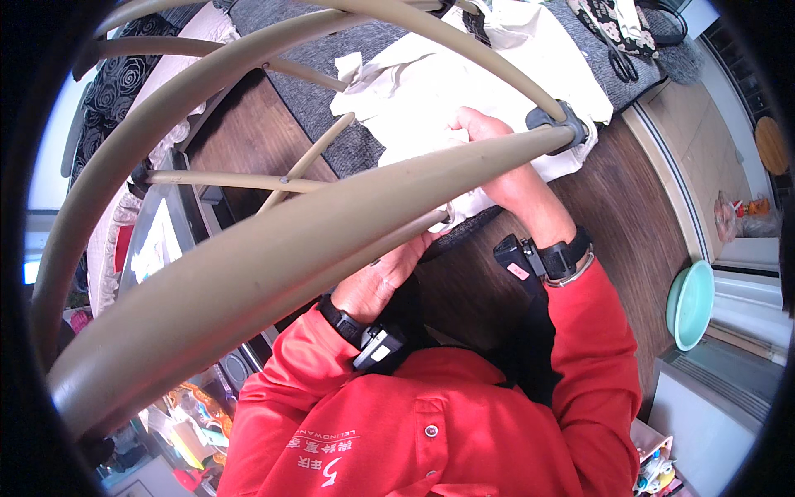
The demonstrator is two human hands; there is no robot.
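A beige tubular metal frame (315, 236) with a dark plastic joint (556, 126) crosses close in front of me and hides parts of both hands. Beyond it, white cloth (402, 103) lies spread and rumpled. My right hand (515, 189) reaches behind the thick tube; its thumb and fingers are closed on a bit of the cloth. On the near side, my left hand (385, 273) is at the cloth's lower edge beside the end of a thinner tube. The tubes cover most of its fingers, so its grip does not show.
Grey matting (302, 103) lies under the cloth on a dark wood floor (642, 207). A mint-green basin (691, 306) stands at the right. At the far right are a flowered black bag (617, 29) and a sliding-door track (675, 178). A glass-topped table (157, 244) is at the left.
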